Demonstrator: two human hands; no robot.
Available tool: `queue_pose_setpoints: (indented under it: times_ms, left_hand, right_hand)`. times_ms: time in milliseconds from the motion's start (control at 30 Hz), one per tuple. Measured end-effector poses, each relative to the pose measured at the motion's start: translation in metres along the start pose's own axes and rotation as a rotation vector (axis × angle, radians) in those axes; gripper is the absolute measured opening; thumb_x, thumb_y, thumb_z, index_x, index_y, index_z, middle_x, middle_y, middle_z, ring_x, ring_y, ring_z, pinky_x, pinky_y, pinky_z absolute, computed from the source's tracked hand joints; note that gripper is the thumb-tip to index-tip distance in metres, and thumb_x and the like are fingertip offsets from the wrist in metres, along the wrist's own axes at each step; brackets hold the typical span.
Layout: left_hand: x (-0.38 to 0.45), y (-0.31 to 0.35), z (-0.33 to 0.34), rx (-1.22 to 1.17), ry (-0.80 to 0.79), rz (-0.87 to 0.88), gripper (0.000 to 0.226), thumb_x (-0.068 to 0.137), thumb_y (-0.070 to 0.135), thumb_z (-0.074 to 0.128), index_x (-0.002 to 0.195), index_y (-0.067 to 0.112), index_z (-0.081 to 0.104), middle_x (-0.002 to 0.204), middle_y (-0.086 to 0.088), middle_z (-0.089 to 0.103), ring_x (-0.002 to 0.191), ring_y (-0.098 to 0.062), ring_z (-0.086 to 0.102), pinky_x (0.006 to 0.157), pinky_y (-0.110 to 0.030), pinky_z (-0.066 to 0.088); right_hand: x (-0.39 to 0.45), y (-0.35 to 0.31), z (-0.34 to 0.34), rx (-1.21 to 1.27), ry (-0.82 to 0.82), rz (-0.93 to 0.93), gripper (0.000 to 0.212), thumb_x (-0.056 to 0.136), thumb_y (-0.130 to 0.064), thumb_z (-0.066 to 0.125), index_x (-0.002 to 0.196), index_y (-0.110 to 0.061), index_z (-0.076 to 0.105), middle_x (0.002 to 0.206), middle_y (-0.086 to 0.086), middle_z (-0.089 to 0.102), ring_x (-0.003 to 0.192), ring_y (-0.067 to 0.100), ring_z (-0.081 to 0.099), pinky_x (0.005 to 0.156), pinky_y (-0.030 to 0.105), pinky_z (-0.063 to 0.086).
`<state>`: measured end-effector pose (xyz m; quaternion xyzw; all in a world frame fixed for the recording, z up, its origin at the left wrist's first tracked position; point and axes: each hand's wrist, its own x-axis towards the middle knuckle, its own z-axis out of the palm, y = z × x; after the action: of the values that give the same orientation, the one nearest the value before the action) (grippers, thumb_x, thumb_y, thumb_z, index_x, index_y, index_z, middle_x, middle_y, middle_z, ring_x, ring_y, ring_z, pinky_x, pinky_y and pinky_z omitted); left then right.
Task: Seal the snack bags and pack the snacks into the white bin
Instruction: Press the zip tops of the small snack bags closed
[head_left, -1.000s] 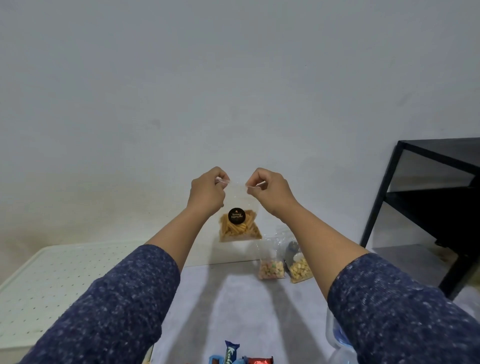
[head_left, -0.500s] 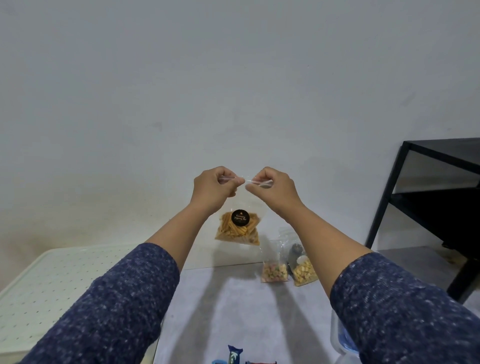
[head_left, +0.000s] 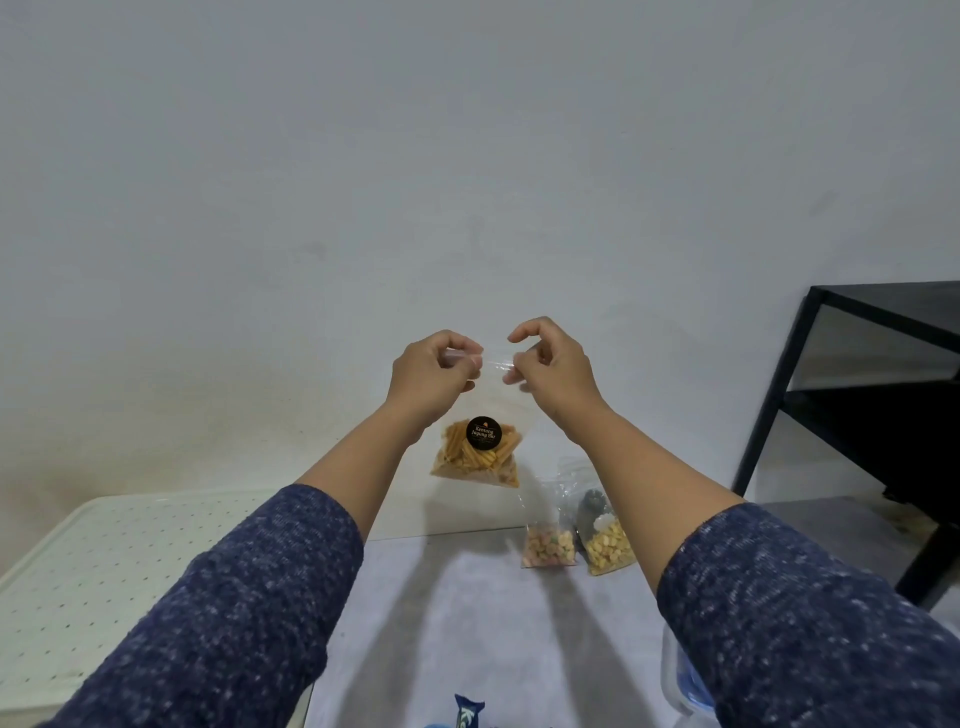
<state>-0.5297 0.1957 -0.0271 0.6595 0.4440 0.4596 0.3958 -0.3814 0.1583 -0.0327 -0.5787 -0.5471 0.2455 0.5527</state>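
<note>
the left hand (head_left: 434, 376) is pinching the zip strip of the clear bag of corn sticks (head_left: 479, 453), hanging in mid-air above the surface (head_left: 467, 613); the right hand (head_left: 550, 364) is loosening, fingers curled. the film is looking light, limp and slippery, best held along the stiffer top seal.

Left hand (head_left: 434, 374) and right hand (head_left: 553, 369) pinch the raised snack bag (head_left: 480, 441).
</note>
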Motion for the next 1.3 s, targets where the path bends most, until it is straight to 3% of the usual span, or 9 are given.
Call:
queue_pose_setpoints:
  times_ms: [100,200,433,567,767,933,1000,1133,1300]
  left_hand:
    - [0.0,0.002,0.001,-0.035,0.026,0.015,0.02,0.09,0.009,0.054,0.099,0.026,0.057,0.083,-0.003,0.066,0.083,-0.018,0.069,0.08,-0.029,0.057]
    - [0.0,0.004,0.001,0.008,0.019,0.05,0.019,0.09,0.007,0.05,0.092,0.024,0.058,0.082,-0.004,0.067,0.083,-0.019,0.069,0.08,-0.03,0.057]
    - [0.002,-0.002,-0.001,0.046,0.002,0.067,0.023,0.091,0.011,0.053,0.095,0.025,0.071,0.088,0.001,0.072,0.086,-0.014,0.07,0.089,-0.034,0.055]
    - [0.003,-0.002,-0.002,0.053,0.003,0.068,0.023,0.091,0.011,0.053,0.094,0.027,0.07,0.089,0.0,0.072,0.087,-0.014,0.069,0.091,-0.035,0.054]
    - [0.007,-0.004,-0.006,0.025,0.012,0.058,0.025,0.092,0.009,0.051,0.096,0.025,0.07,0.087,0.0,0.071,0.086,-0.015,0.069,0.09,-0.034,0.055]
    - [0.012,-0.008,-0.013,-0.072,0.064,0.005,0.024,0.092,0.01,0.051,0.094,0.028,0.067,0.09,-0.004,0.068,0.084,-0.012,0.07,0.089,-0.034,0.056]
    - [0.013,-0.009,-0.014,-0.124,0.056,-0.015,0.023,0.092,0.011,0.052,0.092,0.028,0.066,0.09,-0.004,0.066,0.081,-0.011,0.07,0.09,-0.037,0.055]
    - [0.01,-0.012,-0.01,-0.022,-0.089,0.073,0.021,0.092,0.014,0.055,0.097,0.031,0.066,0.096,0.003,0.065,0.09,-0.011,0.066,0.091,-0.041,0.054]
    - [-0.002,-0.025,-0.004,0.207,-0.239,0.265,0.051,0.087,0.012,0.063,0.127,0.041,0.05,0.118,0.007,0.055,0.105,-0.008,0.056,0.09,-0.024,0.044]
  right_hand:
    - [0.003,-0.001,0.003,-0.028,-0.006,-0.008,0.037,0.088,-0.003,0.041,0.075,-0.031,0.063,0.073,0.002,0.065,0.086,0.024,0.068,0.082,0.045,0.053]
    - [0.005,0.0,0.004,-0.029,0.0,-0.002,0.036,0.09,-0.003,0.041,0.082,-0.024,0.068,0.088,0.01,0.07,0.083,0.018,0.068,0.082,0.042,0.054]
    - [0.006,0.002,0.006,-0.016,0.014,-0.014,0.032,0.092,-0.003,0.041,0.091,-0.017,0.07,0.098,0.0,0.068,0.074,0.004,0.064,0.071,0.026,0.051]
    - [0.008,0.001,0.007,-0.017,0.012,-0.013,0.032,0.093,-0.003,0.041,0.093,-0.016,0.07,0.098,-0.003,0.067,0.074,0.003,0.064,0.068,0.018,0.048]
    - [0.007,0.002,0.008,-0.027,-0.051,0.0,0.036,0.091,-0.005,0.044,0.084,-0.032,0.067,0.092,0.001,0.066,0.087,0.02,0.065,0.075,0.037,0.052]
    - [-0.003,0.008,0.005,-0.003,-0.202,0.026,0.033,0.084,-0.004,0.061,0.084,-0.036,0.071,0.119,-0.005,0.06,0.097,0.015,0.064,0.079,0.021,0.047]
    - [-0.006,0.011,0.003,-0.053,-0.221,0.051,0.031,0.082,-0.004,0.064,0.088,-0.033,0.072,0.114,-0.005,0.063,0.093,0.014,0.064,0.077,0.023,0.049]
    - [-0.01,0.015,0.001,-0.119,-0.155,0.072,0.032,0.083,0.0,0.061,0.086,-0.031,0.071,0.082,-0.003,0.062,0.074,0.01,0.057,0.062,0.023,0.047]
    - [-0.02,0.023,-0.007,-0.092,-0.046,0.124,0.029,0.086,-0.001,0.06,0.089,-0.027,0.071,0.085,-0.002,0.058,0.072,0.006,0.056,0.062,0.018,0.043]
